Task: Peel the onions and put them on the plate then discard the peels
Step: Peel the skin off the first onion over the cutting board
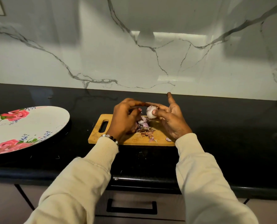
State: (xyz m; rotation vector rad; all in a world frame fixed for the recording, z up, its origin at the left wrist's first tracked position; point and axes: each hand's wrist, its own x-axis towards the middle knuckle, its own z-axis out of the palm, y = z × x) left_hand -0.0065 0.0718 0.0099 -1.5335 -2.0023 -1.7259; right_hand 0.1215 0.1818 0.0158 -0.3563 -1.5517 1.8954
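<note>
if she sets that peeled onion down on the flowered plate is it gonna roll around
Probably a little. The onion looks round and smooth, so it may roll, and the plate seems shallow with a low rim. Its bare skin looks glossy, so likely slippery in the right hand.

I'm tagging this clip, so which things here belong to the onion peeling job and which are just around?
Job: onion in the right hand; left hand; peels; cutting board; plate.
Just around: bracelet; drawer handle; counter.
</note>
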